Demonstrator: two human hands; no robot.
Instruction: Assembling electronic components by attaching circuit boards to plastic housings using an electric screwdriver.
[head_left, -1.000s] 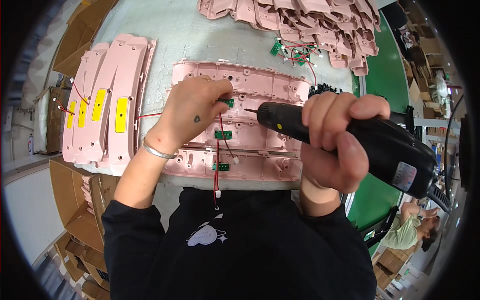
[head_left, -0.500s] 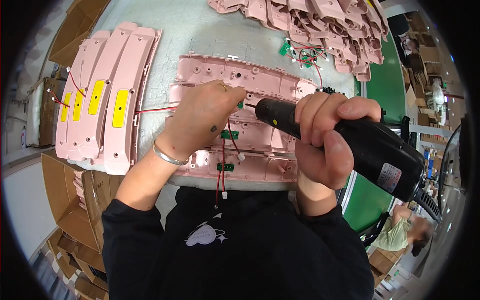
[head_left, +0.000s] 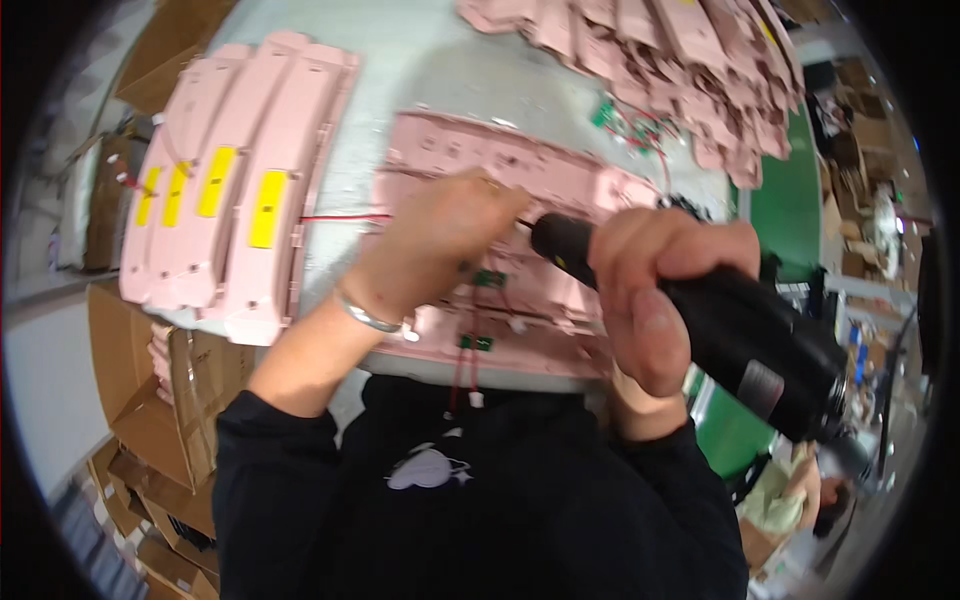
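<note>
My right hand (head_left: 655,290) is wrapped around a black corded electric screwdriver (head_left: 750,335). Its thin bit points left, with the tip right beside the fingertips of my left hand (head_left: 445,235). The left fingers are pinched together over a pink plastic shell in the middle row; anything between them is hidden. Several of these open pink shells (head_left: 430,145) lie side by side in front of me. On the nearer ones sit small green circuit boards (head_left: 476,343) with red and dark wires ending in white plugs. Motion blurs the picture.
To the left are several pink shells with yellow labels (head_left: 267,208). A heap of pink shells (head_left: 690,70) lies at the back right, beside a cluster of wired green boards (head_left: 630,125). Cardboard boxes (head_left: 150,390) stand at lower left. Another person (head_left: 785,495) is at lower right.
The whole scene has shifted to the right in the picture and become blurred. The screwdriver bit is slightly closer to my left fingertips; both hands keep their grips.
</note>
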